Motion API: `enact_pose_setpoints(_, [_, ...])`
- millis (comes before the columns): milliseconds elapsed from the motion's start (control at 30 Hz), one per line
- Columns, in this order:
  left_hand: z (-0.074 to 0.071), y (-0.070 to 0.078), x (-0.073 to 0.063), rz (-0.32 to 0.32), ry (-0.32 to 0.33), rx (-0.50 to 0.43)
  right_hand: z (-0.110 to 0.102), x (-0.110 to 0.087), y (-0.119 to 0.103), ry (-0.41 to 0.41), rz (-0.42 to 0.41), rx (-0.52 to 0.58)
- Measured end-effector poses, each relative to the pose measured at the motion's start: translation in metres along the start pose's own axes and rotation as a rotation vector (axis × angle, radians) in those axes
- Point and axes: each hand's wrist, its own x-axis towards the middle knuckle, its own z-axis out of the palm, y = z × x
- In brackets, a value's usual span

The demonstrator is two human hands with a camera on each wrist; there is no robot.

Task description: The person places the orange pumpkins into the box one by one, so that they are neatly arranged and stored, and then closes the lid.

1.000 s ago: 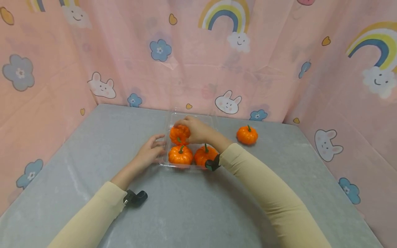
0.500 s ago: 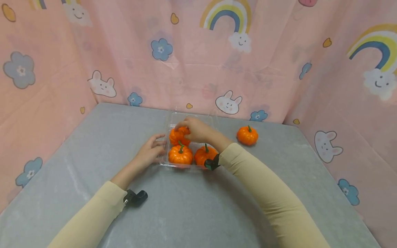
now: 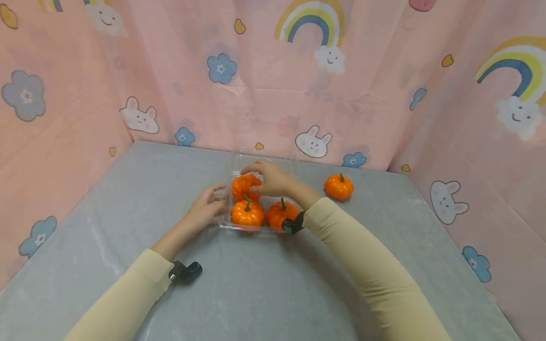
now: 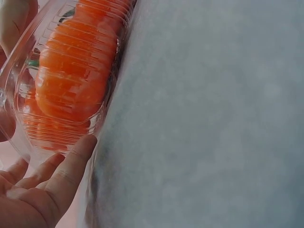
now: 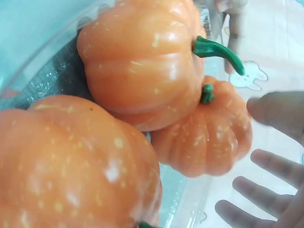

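Note:
A clear plastic box (image 3: 256,228) holds three small orange pumpkins with green stems. Two sit side by side along its front, a left pumpkin (image 3: 246,215) and a right pumpkin (image 3: 278,214). Behind the left one lies the back pumpkin (image 3: 243,187), tipped with its stem toward the front. My right hand (image 3: 273,179) reaches over the box beside this back pumpkin (image 5: 209,140); in the right wrist view its fingers are spread, a small gap from the skin. At the box's left wall rests my left hand (image 3: 204,208), fingertips (image 4: 85,145) against the plastic.
Another orange pumpkin (image 3: 339,187) stands on the grey tabletop (image 3: 273,284) right of the box. The box's raised clear lid (image 3: 264,152) is at the back. A pink patterned curtain (image 3: 256,109) encloses the table's back and sides.
My right fingers have loosened and spread away from the back pumpkin, which has tilted and settled in the box. My left hand stays at the box's left wall.

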Motion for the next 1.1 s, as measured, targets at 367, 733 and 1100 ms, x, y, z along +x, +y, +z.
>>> enact_pose_setpoints(367, [0.000,0.002,0.000,0.005,-0.002,0.015,-0.015,-0.018,0.008,0.077,-0.040,0.027])
enact_pose_setpoints(733, [0.000,0.002,-0.001,0.006,-0.005,0.027,-0.030,-0.036,0.027,0.167,-0.011,0.088])
enact_pose_setpoints(1100, [0.001,0.001,0.000,0.001,-0.001,0.028,-0.049,-0.058,0.042,0.254,0.090,0.068])
